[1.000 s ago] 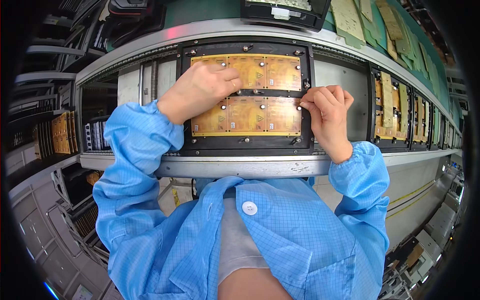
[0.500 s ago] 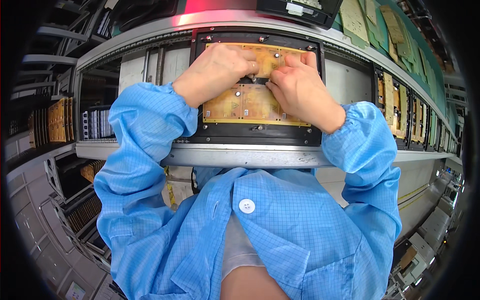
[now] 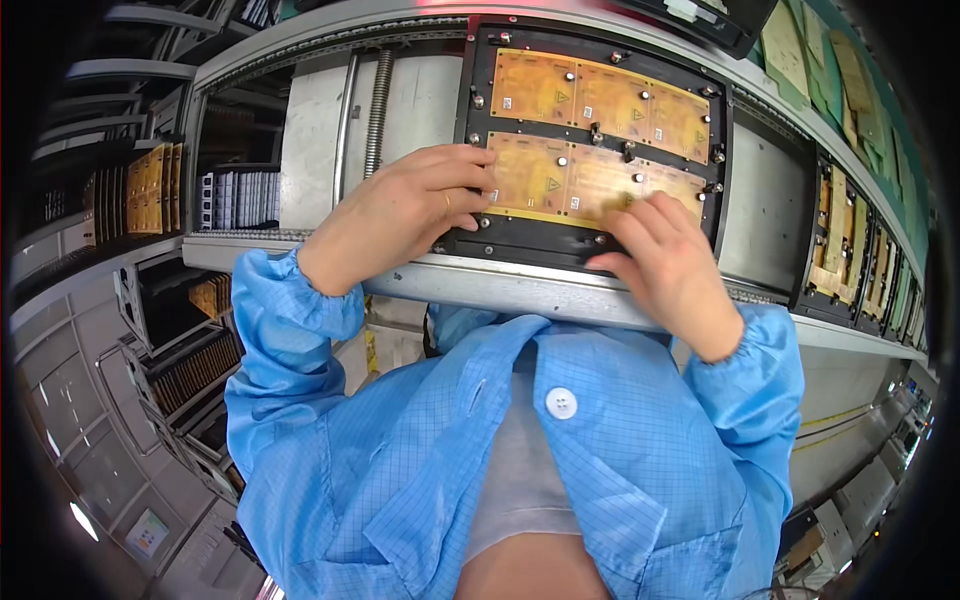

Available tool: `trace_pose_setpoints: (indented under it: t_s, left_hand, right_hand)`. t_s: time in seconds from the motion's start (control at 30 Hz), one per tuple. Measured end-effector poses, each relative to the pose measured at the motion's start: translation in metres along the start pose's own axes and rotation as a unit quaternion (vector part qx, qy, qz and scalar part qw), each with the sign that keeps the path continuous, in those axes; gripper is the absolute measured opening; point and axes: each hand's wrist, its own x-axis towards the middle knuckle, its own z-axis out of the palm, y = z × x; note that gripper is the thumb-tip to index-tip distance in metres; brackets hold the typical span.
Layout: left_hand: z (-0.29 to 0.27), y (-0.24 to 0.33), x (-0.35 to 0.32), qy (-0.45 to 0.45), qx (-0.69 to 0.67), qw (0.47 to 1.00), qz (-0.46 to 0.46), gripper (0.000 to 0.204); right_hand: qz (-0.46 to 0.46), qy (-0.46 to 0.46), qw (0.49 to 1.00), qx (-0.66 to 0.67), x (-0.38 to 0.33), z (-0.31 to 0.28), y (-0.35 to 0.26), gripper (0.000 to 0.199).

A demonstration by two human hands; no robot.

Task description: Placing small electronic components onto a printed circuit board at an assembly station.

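Orange boards (image 3: 600,185) by both hands (image 3: 400,205) bear white labels (image 3: 507,103) and triangles (image 3: 562,98).

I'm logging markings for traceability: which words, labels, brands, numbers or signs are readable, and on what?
Upper amber panel: triangular warning signs; white labels too small to read.
Lower amber panel: likewise.
Black box: white tag, unreadable.
No words, brands or numbers are legible.

Bright, even around the hands (image 3: 395,208). Glaring softly off yellow boards (image 3: 530,170) between them. Tinged red at far rail (image 3: 330,25) beyond. Bent, blackened well outside them.
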Motion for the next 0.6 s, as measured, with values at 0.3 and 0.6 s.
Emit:
trace_pose_setpoints:
  t_s: [0.3,0.6]
  left_hand:
    - [0.007,0.001,0.004,-0.014,0.079,0.995,0.051,0.024]
    - [-0.014,0.002,0.028,-0.077,0.214,0.961,0.157,0.019]
  right_hand:
    - [0.074,0.143,0.984,-0.075,-0.002,0.051,-0.012,0.019]
    - [0.113,0.087,0.99,-0.009,-0.03,-0.012,0.013,0.028]
